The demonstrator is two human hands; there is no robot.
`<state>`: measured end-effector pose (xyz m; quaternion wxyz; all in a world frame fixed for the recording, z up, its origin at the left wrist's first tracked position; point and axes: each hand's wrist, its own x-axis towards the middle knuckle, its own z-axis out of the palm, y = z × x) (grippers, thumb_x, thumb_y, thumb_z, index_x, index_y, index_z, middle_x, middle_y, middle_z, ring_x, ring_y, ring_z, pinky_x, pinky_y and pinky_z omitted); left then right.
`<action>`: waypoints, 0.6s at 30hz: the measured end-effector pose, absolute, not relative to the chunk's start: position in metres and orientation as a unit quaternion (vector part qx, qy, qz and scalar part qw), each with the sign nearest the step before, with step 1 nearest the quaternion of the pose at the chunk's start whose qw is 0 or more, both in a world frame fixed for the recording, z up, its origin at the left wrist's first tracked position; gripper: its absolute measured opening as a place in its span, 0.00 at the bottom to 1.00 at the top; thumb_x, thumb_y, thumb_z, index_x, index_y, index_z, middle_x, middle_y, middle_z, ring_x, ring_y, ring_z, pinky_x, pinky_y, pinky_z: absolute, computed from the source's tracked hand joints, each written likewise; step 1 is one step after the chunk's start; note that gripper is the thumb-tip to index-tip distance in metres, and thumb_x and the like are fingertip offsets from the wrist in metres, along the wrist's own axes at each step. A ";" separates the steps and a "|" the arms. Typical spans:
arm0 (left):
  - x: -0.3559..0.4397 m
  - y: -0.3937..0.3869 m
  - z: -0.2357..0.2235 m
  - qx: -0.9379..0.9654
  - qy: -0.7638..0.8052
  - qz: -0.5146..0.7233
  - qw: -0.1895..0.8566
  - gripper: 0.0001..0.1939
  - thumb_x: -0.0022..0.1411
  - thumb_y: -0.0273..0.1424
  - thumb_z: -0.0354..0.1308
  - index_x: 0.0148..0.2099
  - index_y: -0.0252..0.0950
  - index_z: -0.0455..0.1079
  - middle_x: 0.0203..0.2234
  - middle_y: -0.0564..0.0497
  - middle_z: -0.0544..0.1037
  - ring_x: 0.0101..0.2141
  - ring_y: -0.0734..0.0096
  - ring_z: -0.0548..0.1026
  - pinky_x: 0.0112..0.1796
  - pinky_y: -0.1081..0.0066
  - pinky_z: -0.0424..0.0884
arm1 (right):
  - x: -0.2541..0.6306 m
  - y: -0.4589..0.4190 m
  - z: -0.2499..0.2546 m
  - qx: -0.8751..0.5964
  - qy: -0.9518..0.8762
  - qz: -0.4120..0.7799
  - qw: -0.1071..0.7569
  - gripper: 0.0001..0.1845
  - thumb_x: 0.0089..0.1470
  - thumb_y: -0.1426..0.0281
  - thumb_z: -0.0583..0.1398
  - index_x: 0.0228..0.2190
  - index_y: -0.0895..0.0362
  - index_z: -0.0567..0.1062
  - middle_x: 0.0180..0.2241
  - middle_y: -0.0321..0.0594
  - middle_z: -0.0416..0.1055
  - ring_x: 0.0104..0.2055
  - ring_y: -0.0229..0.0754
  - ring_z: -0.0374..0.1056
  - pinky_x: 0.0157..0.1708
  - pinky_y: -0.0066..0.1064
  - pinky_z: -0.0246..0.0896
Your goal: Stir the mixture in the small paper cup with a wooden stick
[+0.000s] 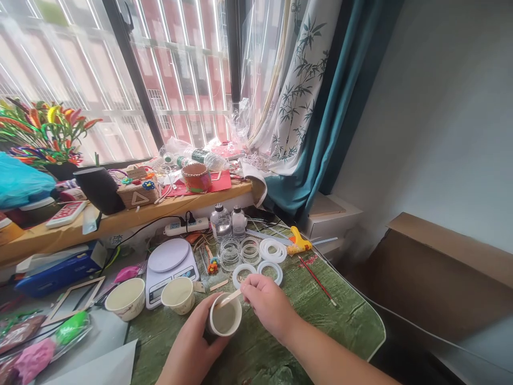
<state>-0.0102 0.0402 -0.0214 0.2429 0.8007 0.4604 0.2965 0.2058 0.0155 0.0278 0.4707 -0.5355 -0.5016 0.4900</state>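
Observation:
My left hand [198,334] is wrapped round a paper cup [225,315], which tilts slightly towards me near the table's front. Between the fingers and thumb of my right hand [266,302] is a flat wooden stick [233,297], its lower end inside the cup. What lies at the cup's bottom is hard to make out. Just beyond my right hand lie white silicone ring molds [270,272] and stacked clear rings [231,253]. Two more paper cups, one nearer [178,295] and one farther left [125,299], stand left of my left hand.
A white kitchen scale [170,267] stands behind the cups. Two clear bottles with black caps [221,222] stand near a power strip [186,226]. A yellow glue gun [298,241] and a red pencil [318,280] lie right. Bags of colored clay [36,358] lie left, below the cluttered windowsill [192,198].

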 end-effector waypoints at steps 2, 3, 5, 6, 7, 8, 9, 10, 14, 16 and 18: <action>-0.010 0.041 -0.022 0.800 0.461 0.295 0.245 0.29 0.56 0.33 0.66 0.61 0.43 0.73 0.57 0.45 0.81 0.57 0.48 0.80 0.58 0.50 0.77 | 0.205 0.013 0.026 -0.546 -0.567 0.418 0.454 0.15 0.61 0.66 0.55 0.23 0.55 0.63 0.22 0.31 0.56 0.27 0.36 0.53 0.28 0.30 0.45; -0.010 0.041 -0.022 0.800 0.461 0.294 0.247 0.29 0.56 0.33 0.66 0.61 0.43 0.73 0.57 0.45 0.81 0.57 0.48 0.80 0.58 0.50 0.77 | 0.205 0.012 0.026 -0.550 -0.605 0.368 0.442 0.16 0.61 0.66 0.55 0.22 0.55 0.62 0.22 0.32 0.57 0.27 0.37 0.53 0.29 0.30 0.44; -0.010 0.041 -0.022 0.800 0.457 0.295 0.252 0.29 0.56 0.32 0.66 0.61 0.43 0.73 0.58 0.45 0.81 0.57 0.49 0.79 0.58 0.51 0.77 | 0.206 0.010 0.025 -0.553 -0.670 0.268 0.416 0.17 0.61 0.68 0.55 0.21 0.55 0.59 0.22 0.32 0.56 0.27 0.36 0.51 0.29 0.32 0.41; -0.009 0.040 -0.021 0.800 0.456 0.297 0.254 0.29 0.56 0.32 0.66 0.61 0.43 0.73 0.58 0.45 0.81 0.57 0.49 0.79 0.58 0.51 0.77 | 0.207 0.009 0.024 -0.553 -0.691 0.231 0.405 0.17 0.60 0.69 0.55 0.21 0.55 0.57 0.22 0.32 0.55 0.27 0.36 0.50 0.29 0.32 0.39; -0.009 0.040 -0.021 0.799 0.456 0.298 0.255 0.29 0.56 0.31 0.66 0.61 0.44 0.73 0.57 0.45 0.81 0.57 0.49 0.79 0.58 0.51 0.77 | 0.207 0.008 0.023 -0.556 -0.700 0.211 0.397 0.18 0.60 0.69 0.55 0.21 0.56 0.56 0.22 0.32 0.53 0.26 0.36 0.48 0.29 0.33 0.38; -0.009 0.040 -0.020 0.798 0.456 0.299 0.255 0.29 0.56 0.31 0.66 0.61 0.43 0.73 0.57 0.45 0.81 0.57 0.49 0.80 0.58 0.52 0.77 | 0.206 0.007 0.021 -0.561 -0.697 0.214 0.391 0.18 0.59 0.69 0.55 0.20 0.55 0.55 0.22 0.32 0.52 0.26 0.36 0.48 0.29 0.33 0.37; -0.009 0.040 -0.020 0.798 0.457 0.298 0.256 0.29 0.55 0.30 0.66 0.61 0.43 0.73 0.57 0.45 0.81 0.56 0.50 0.80 0.58 0.52 0.77 | 0.206 0.007 0.019 -0.570 -0.683 0.239 0.390 0.18 0.59 0.69 0.55 0.20 0.55 0.55 0.21 0.31 0.52 0.26 0.36 0.48 0.29 0.33 0.37; -0.008 0.040 -0.020 0.798 0.457 0.297 0.257 0.29 0.55 0.30 0.66 0.61 0.43 0.73 0.56 0.46 0.81 0.56 0.50 0.80 0.57 0.52 0.77 | 0.204 0.006 0.016 -0.581 -0.656 0.279 0.392 0.18 0.58 0.68 0.55 0.20 0.55 0.56 0.20 0.31 0.52 0.26 0.36 0.49 0.28 0.32 0.38; -0.008 0.040 -0.022 0.795 0.461 0.309 0.247 0.30 0.55 0.31 0.68 0.61 0.44 0.73 0.56 0.46 0.82 0.55 0.50 0.81 0.56 0.53 0.78 | 0.196 0.005 -0.001 -0.572 -0.489 0.489 0.441 0.15 0.56 0.63 0.56 0.20 0.54 0.63 0.19 0.30 0.54 0.25 0.36 0.50 0.27 0.30 0.43; -0.009 0.040 -0.023 0.795 0.460 0.317 0.237 0.30 0.55 0.32 0.68 0.61 0.44 0.73 0.55 0.46 0.82 0.55 0.50 0.81 0.56 0.53 0.79 | 0.192 0.004 -0.007 -0.541 -0.405 0.569 0.468 0.13 0.55 0.61 0.56 0.22 0.54 0.65 0.17 0.27 0.52 0.22 0.35 0.46 0.25 0.30 0.41; -0.009 0.039 -0.022 0.800 0.457 0.314 0.231 0.30 0.57 0.33 0.68 0.62 0.44 0.72 0.56 0.46 0.82 0.55 0.51 0.81 0.56 0.54 0.79 | 0.190 0.003 -0.006 -0.514 -0.354 0.608 0.491 0.12 0.54 0.60 0.57 0.23 0.53 0.65 0.16 0.26 0.51 0.21 0.34 0.43 0.23 0.30 0.38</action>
